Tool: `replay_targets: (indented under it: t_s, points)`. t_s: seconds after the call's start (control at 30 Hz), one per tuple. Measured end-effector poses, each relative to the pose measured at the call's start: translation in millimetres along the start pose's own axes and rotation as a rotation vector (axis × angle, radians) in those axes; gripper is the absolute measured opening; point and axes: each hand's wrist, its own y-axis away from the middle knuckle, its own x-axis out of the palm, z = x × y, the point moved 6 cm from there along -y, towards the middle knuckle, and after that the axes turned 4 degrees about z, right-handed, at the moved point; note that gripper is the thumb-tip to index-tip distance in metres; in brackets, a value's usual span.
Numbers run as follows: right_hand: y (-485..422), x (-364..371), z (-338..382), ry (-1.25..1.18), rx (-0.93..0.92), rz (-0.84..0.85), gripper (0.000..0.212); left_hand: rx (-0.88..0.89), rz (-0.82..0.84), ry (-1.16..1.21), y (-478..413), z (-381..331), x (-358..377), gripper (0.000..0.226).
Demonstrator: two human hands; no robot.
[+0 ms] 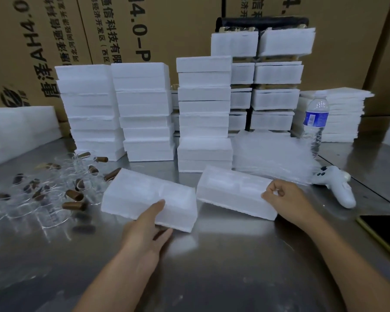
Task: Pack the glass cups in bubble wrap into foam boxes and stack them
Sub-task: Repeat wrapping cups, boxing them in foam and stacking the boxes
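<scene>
The left hand [149, 224] gripped the left foam half [144, 194] at its near edge, thumb on top and fingers curled beneath, so that edge was raised off the table [212, 262]. The right hand [284, 199] pinched the right end of the right foam half [232, 194], its fingers curled at the upper corner. The two halves lay side by side in front of the person, their inner ends close together but apart, each turned at a slant. Whether the right half rested flat on the table I could not tell.

The cups [54, 192], clear glass with brown handles, lay loose on the table to the left, none wrapped and none in a foam half. A pile of bubble wrap [273, 152] lay just behind the right half. Behind both halves stood stacks [144, 111] of closed foam boxes in several columns, the tallest at the back right.

A foam slab [18, 129] lay at the far left. A water bottle [315, 124] stood upright to the right of the bubble wrap, with a stack of foam sheets [338, 113] behind it. A white controller [338, 185] lay near the right hand, and a phone [385, 230] lay dark at the table's right edge. Printed cartons [178, 25] filled the background.
</scene>
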Motion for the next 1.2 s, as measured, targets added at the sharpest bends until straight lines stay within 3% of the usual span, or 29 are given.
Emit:
replay_targets:
  t_s: [0.1, 0.23, 0.43, 0.6, 0.7, 0.77, 0.87, 0.93, 1.1, 1.2]
  points:
    - [0.2, 1.3, -1.6, -0.008, 0.001, -0.001, 0.024, -0.100, 0.029, 0.017, 10.8, -0.1, 2.7, 0.019]
    - [2.2, 1.3, -0.1, -0.006, -0.004, 0.008, 0.020, -0.177, 0.024, -0.028, 20.5, -1.5, 2.5, 0.041]
    - [4.8, -3.1, 2.4, 0.028, 0.031, 0.013, 0.022, -0.334, 0.125, -0.071, 29.2, 2.2, -11.7, 0.041]
    - [6.8, -7.2, 3.4, 0.072, 0.066, 0.039, 0.025, -0.284, 0.151, -0.126, 36.8, 0.5, -33.5, 0.031]
    - [8.8, -5.6, 4.3, 0.092, 0.067, 0.090, 0.021, -0.078, 0.138, -0.141, 38.9, -18.7, -32.2, 0.017]
    - [9.9, -3.7, 5.1, 0.099, 0.059, 0.116, 0.020, 0.169, 0.094, -0.290, 35.9, -45.1, -26.4, 0.013]
    - [11.1, -0.8, 6.1, 0.126, 0.039, 0.126, 0.017, 0.534, 0.042, -0.694, 25.1, -87.3, -4.6, 0.008]
    - [11.8, -0.3, 7.7, 0.115, 0.009, 0.097, 0.015, 0.677, 0.027, -0.946, 7.2, -101.8, 10.8, 0.005]
    - [13.4, -13.8, 14.8, 0.011, -0.069, -0.188, 0.005, 0.799, -0.018, -1.412, -42.6, -109.7, 35.9, 0.016]
    - [15.1, -9.5, 19.2, 0.069, -0.102, -0.194, 0.006, 0.776, -0.181, -1.819, -66.0, -104.3, 41.5, 0.020]
